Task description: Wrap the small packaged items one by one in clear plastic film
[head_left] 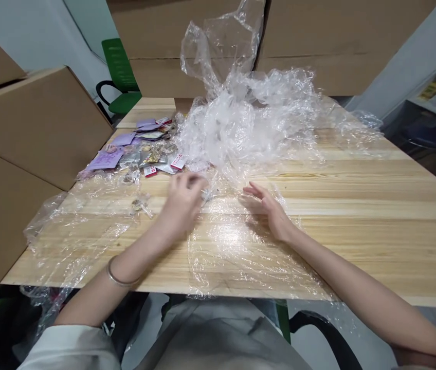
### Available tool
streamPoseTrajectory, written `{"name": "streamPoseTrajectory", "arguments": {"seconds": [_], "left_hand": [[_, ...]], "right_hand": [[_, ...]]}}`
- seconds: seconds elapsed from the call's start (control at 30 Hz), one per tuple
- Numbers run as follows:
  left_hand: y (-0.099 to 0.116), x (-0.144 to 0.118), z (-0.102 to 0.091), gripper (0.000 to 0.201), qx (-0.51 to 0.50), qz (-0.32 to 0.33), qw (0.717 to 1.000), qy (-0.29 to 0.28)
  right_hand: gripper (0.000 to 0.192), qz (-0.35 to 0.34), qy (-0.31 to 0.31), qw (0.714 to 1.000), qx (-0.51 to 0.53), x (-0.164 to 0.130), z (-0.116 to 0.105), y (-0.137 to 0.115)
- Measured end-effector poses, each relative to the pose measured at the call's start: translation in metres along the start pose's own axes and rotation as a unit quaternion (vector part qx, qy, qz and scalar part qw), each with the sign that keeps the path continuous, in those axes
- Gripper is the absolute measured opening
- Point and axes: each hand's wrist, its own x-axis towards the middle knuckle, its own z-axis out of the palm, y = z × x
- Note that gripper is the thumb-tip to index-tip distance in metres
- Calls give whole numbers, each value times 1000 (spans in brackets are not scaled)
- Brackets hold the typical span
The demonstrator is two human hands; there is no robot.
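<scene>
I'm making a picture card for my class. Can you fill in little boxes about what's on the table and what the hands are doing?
Place: wooden table with cardboard boxes around it
Left hand: fingers curled, blurred, on a small clear packet; what it grips is unclear
Right hand: open, resting flat on clear plastic film
Big pile: crumpled clear plastic
Small things: purple cards and small packets, far left
Wrist: silver bangle on left
Behind: green chair
</scene>
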Motion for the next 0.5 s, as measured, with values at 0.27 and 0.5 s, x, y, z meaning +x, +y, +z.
{"name": "streamPoseTrajectory", "arguments": {"seconds": [0.27,0.5], "left_hand": [[47,-4,80,49,-207,361,867,-276],[40,-7,69,79,-217,217,907,-289]], "right_hand": [[42,-46,154,987,28,3,-20,4],[22,-144,-37,987,-56,0,-50,-8]]}}
